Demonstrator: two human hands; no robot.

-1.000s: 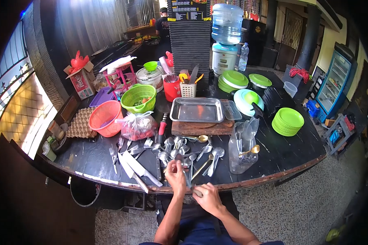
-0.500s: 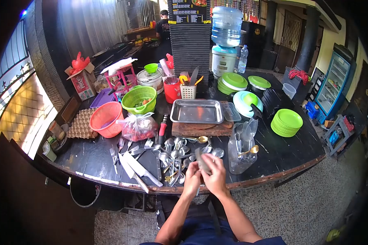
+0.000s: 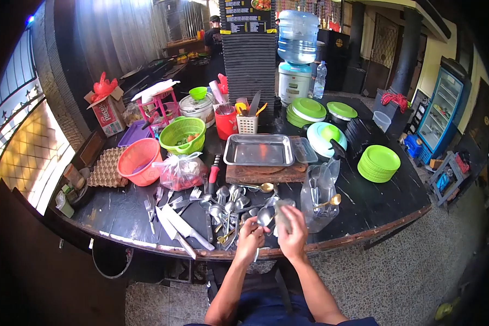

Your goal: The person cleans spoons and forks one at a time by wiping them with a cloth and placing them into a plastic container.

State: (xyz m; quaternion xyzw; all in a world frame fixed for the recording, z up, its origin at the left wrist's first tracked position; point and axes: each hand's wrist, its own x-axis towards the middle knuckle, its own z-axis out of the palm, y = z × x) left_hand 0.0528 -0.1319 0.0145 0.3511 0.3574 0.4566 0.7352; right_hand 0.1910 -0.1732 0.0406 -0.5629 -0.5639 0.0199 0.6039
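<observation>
At the near edge of a dark table (image 3: 380, 201), my left hand (image 3: 249, 240) holds a steel spoon (image 3: 264, 217) by its handle, bowl up. My right hand (image 3: 292, 234) grips a grey cloth (image 3: 282, 214) pressed against the spoon's bowl. Just beyond my hands lies a heap of loose spoons (image 3: 228, 205), with forks (image 3: 168, 196) and two large knives (image 3: 180, 225) to its left.
A clear plastic container (image 3: 319, 198) holding a gold spoon stands right of my hands. Behind are a steel tray (image 3: 259, 150) on a wooden board, a bagged red item (image 3: 180, 169), orange (image 3: 138, 159) and green baskets (image 3: 182, 133), green plates (image 3: 379, 162), and a water dispenser (image 3: 296, 51). A person stands far back.
My hands moved from the table's edge up and right. The left hand lifted a spoon out of the heap and the right hand brought the cloth onto its bowl.
</observation>
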